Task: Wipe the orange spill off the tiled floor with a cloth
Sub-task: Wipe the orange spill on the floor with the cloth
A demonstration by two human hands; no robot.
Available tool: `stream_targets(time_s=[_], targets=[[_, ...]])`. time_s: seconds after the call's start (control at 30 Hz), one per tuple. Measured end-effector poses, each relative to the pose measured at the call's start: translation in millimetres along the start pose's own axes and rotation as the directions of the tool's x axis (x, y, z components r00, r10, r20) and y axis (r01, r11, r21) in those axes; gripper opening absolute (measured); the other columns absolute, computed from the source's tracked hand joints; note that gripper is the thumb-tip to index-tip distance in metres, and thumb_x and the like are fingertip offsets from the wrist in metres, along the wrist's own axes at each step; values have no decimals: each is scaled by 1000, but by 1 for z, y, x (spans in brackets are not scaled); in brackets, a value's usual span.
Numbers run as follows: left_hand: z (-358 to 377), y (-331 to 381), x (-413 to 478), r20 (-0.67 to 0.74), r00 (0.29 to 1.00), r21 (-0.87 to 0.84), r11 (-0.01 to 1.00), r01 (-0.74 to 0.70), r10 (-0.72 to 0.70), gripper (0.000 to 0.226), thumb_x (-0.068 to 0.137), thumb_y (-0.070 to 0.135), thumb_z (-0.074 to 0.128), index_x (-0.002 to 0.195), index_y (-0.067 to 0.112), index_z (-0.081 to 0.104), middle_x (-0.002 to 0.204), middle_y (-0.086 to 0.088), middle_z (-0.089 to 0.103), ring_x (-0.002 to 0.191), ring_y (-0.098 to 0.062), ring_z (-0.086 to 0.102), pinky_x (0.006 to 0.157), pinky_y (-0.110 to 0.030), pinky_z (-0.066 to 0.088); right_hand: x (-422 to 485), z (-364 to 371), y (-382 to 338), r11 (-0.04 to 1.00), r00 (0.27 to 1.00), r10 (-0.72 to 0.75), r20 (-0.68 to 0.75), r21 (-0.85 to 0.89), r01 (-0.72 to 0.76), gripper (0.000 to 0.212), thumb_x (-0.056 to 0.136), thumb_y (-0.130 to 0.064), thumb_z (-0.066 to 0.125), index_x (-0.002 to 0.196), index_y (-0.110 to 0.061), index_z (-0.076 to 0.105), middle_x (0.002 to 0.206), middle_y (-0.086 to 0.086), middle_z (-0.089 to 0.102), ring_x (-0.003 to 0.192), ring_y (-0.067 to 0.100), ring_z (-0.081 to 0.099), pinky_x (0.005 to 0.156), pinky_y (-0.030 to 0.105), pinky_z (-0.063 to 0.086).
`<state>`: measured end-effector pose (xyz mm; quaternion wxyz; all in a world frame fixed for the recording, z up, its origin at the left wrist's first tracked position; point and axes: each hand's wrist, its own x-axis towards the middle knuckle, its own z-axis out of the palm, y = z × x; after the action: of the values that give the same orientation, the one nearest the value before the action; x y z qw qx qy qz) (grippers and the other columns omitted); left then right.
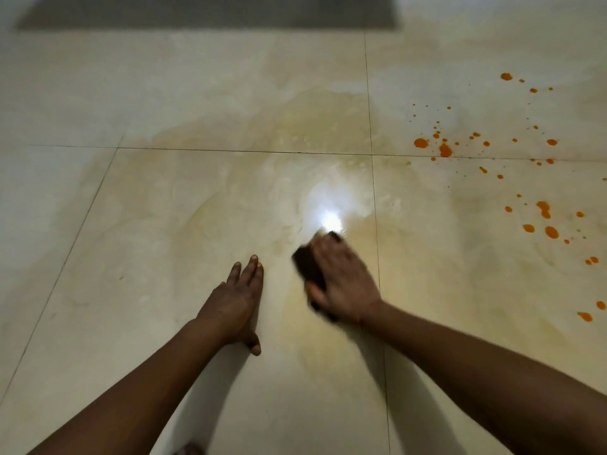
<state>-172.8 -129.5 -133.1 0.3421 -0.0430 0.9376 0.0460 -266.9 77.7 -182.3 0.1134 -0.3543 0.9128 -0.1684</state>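
Note:
My right hand (341, 280) lies flat on a dark brown cloth (307, 267) and presses it onto the cream tiled floor (147, 208) near the middle of the view; both are motion-blurred. Flat on the tile to its left rests my left hand (238, 300), fingers straight, holding nothing. Orange spill drops (445, 149) dot the tiles at the right, from the upper right down to the right edge. A pale yellowish wet smear (295, 126) spreads over the tiles around and beyond the cloth.
A grey mat or shadowed strip (203, 14) runs along the far edge of the floor. A bright light reflection (330, 220) glares just beyond the cloth. A toe shows at the bottom edge (190, 449).

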Motion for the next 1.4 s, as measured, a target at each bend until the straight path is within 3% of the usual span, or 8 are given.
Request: stream_targets(time_s=[0.13,0.23,0.3,0.5,0.63,0.83,1.0,1.4], targets=[[-2,1,-2,-17,1000,-23,1000,-3,3,152,51,49,90,150,10,-18,157,-4,-29,147,-30,-15,117,-44,24,-51,9,-2,779,744,-610,273,35,626,77,89,-53,46,151,-11,28,156,11,32,144,23,28,118,40,23],[2,-2,-2,-55,998,-40,999,-8,6,151,49,51,89,152,14,-16,158,1,-28,148,-25,-13,113,-39,32,37,-24,39,999,999,-18,-49,-42,16,75,85,-52,45,145,-8,37,140,15,48,126,32,45,104,43,38],[1,-4,-3,-85,996,-48,999,-15,11,151,48,52,89,152,15,-14,158,2,-26,149,-23,-12,113,-38,33,61,-29,43,938,937,331,-116,-65,-339,77,90,-53,35,151,-7,27,153,15,33,140,31,31,116,43,24],[13,-10,-14,-169,980,-166,983,76,-105,155,45,60,87,152,12,-15,159,-3,-23,148,-23,-12,120,-40,16,16,-6,17,804,797,-530,290,-126,581,78,91,-58,38,154,-14,22,159,9,26,146,23,23,120,41,18],[21,-16,-13,-173,976,-247,965,90,-135,154,44,59,88,152,12,-11,160,-1,-20,149,-22,-9,120,-36,17,87,-18,11,957,968,236,-81,-155,-246,85,85,-59,19,153,-8,23,160,12,23,148,24,16,121,38,9],[20,-16,-12,-159,978,-257,962,88,-132,154,43,59,88,153,13,-10,160,-2,-20,149,-23,-9,120,-39,17,28,10,-26,793,791,-560,247,-119,598,79,90,-57,33,152,-10,24,157,13,28,146,26,24,120,44,16],[16,-10,-11,-92,985,-172,976,131,-148,152,47,58,87,151,7,-13,159,-8,-23,148,-30,-9,119,-45,20,39,-12,30,964,966,238,-103,-94,-248,80,89,-56,29,154,-9,20,161,9,19,148,22,15,120,40,14],[-14,114,45,-65,996,-109,991,-73,66,146,55,60,84,150,11,-16,157,-3,-29,146,-34,-19,118,-56,6,-73,-28,94,947,955,287,-75,-129,-294,79,93,-56,33,156,-14,9,162,2,4,149,16,5,120,35,7]])
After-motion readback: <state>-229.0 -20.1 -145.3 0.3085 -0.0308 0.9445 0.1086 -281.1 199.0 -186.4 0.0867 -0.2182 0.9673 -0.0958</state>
